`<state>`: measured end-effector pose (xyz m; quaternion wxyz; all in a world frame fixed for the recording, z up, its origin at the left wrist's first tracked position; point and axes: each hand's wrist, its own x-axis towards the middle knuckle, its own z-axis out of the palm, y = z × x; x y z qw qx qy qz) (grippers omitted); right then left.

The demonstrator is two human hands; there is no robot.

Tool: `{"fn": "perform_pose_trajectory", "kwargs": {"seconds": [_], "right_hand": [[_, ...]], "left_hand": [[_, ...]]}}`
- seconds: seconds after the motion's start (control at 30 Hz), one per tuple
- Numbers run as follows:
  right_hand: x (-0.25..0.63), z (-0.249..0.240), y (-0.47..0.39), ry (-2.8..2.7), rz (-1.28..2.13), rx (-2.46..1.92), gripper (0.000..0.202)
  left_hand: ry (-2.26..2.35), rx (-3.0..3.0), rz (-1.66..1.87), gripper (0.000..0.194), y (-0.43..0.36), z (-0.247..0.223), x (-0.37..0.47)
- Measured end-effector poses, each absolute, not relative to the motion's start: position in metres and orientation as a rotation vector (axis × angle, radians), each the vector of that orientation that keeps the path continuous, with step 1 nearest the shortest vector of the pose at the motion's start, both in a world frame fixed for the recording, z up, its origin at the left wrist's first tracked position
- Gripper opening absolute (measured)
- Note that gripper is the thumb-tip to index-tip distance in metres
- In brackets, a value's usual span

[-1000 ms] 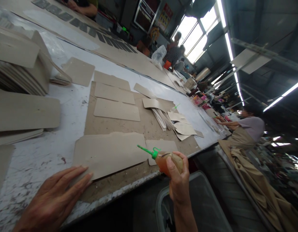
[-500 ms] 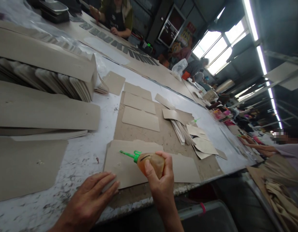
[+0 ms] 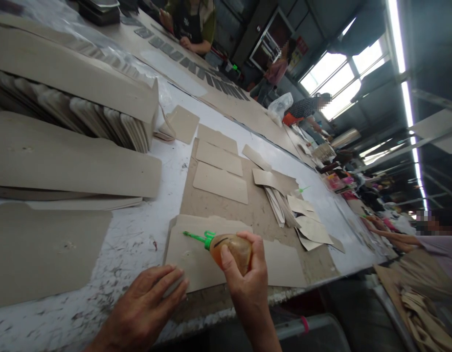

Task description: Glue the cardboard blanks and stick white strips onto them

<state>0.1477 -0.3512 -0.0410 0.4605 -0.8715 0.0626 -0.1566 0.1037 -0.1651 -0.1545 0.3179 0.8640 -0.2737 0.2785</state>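
My right hand [image 3: 248,274] is wrapped round a squeeze bottle [image 3: 233,249] of amber liquid. The bottle's green nozzle [image 3: 194,236] points left, over a beige panel [image 3: 202,271] near the table's front edge. Fingers slightly apart, my left hand [image 3: 145,303] rests with its fingertips on the panel's lower left corner. Another beige panel [image 3: 286,264] lies to the right of the bottle. Behind, three smaller beige pieces [image 3: 220,182] lie in a column on a brown board [image 3: 255,215].
Stacked beige panels [image 3: 75,161] fill the left side. Loose cut pieces [image 3: 312,227] lie at the right of the board. A person [image 3: 192,29] is across the table, and another person [image 3: 439,239] is at the far right. A clear bin [image 3: 314,335] stands below the table edge.
The camera view has shifted, so the table and stacks appear a little further right. My right hand still grips the bottle, and my left hand stays on the panel's corner.
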Motion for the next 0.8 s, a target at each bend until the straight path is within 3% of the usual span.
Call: {"fn": "perform_pose_trajectory", "kwargs": {"seconds": [0.8], "right_hand": [[0.147, -0.038, -0.431, 0.275, -0.578, -2.328, 0.032]], "left_hand": [[-0.794, 2.215, 0.803, 0.033, -0.158, -0.188, 0.111]]}}
